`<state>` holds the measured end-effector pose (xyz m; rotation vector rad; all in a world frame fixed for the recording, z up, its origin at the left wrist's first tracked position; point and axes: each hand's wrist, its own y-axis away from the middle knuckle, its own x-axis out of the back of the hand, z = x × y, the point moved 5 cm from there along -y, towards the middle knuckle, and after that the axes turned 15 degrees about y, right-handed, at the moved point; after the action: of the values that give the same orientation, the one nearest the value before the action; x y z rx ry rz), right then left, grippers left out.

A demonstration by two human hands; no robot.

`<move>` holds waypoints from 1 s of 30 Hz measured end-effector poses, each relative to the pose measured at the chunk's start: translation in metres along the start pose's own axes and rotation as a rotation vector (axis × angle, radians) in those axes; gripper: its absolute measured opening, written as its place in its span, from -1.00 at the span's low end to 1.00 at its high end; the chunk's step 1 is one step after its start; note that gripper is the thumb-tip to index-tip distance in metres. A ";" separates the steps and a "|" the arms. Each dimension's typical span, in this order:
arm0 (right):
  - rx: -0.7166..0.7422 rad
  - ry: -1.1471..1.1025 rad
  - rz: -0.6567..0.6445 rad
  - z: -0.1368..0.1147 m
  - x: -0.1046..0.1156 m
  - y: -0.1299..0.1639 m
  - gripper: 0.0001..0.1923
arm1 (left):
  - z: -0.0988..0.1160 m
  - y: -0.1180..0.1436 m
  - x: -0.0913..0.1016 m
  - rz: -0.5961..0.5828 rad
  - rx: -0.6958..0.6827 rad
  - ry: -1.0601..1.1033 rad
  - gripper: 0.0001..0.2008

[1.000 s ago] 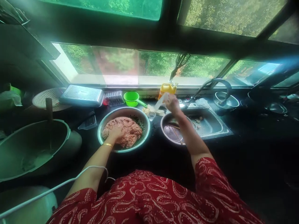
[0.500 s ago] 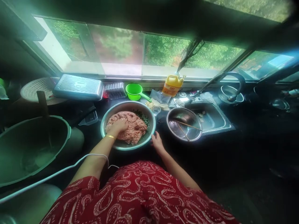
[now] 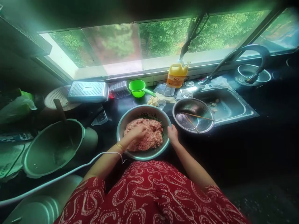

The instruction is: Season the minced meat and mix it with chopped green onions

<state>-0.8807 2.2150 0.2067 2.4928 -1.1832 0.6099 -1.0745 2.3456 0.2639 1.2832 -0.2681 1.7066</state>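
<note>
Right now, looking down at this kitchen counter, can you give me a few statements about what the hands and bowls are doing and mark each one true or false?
1. The left hand is pressed into the minced meat in the steel bowl. True.
2. The right hand holds the yellow jug. False: it grips the steel bowl's rim; the jug stands by the window.
3. Two chopsticks lie in the second steel bowl. True.
4. The green ladle rests inside the sink. False: it sits on the counter behind the meat bowl.
</note>
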 end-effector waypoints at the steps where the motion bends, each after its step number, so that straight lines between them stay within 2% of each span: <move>1: 0.010 0.011 0.015 0.000 0.002 -0.001 -0.57 | 0.001 -0.003 0.008 0.030 -0.002 -0.018 -0.63; 4: 0.044 0.030 0.033 -0.001 0.003 -0.003 -0.56 | -0.010 -0.026 0.036 0.125 0.046 -0.092 -0.62; 6: 0.060 0.042 0.039 -0.001 0.001 -0.003 -0.56 | -0.023 -0.049 0.045 0.112 0.123 -0.087 -0.55; 9: 0.070 0.052 0.053 0.001 -0.002 -0.004 -0.57 | -0.030 -0.081 0.039 0.030 0.212 -0.040 -0.53; 11: 0.069 0.047 0.067 0.002 -0.003 -0.004 -0.58 | -0.019 -0.090 0.026 -0.035 0.199 -0.031 -0.50; 14: 0.048 0.036 0.078 0.001 -0.002 -0.004 -0.59 | 0.006 -0.073 0.003 -0.117 0.123 -0.024 -0.51; 17: 0.051 0.028 0.058 -0.001 -0.002 -0.003 -0.60 | 0.022 -0.026 -0.009 -0.006 -0.070 -0.093 -0.53; 19: 0.064 0.026 0.045 -0.002 -0.001 -0.003 -0.60 | 0.023 0.012 -0.016 0.096 -0.180 -0.194 -0.53; 22: 0.079 0.045 0.034 -0.003 0.001 -0.001 -0.60 | 0.008 0.049 -0.035 0.074 -0.135 -0.308 -0.38; 24: 0.094 0.070 0.016 -0.003 0.002 -0.001 -0.60 | -0.001 0.049 -0.047 0.027 -0.061 -0.324 -0.31; 26: 0.117 0.090 -0.005 -0.005 0.003 -0.001 -0.60 | -0.006 0.032 -0.054 0.023 -0.024 -0.315 -0.29; 30: 0.146 0.111 -0.031 -0.006 0.005 -0.001 -0.62 | -0.009 -0.027 -0.052 0.078 -0.066 -0.258 -0.57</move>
<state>-0.8786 2.2146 0.2148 2.5539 -1.0936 0.8424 -1.0597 2.3369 0.2071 1.4598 -0.5274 1.5815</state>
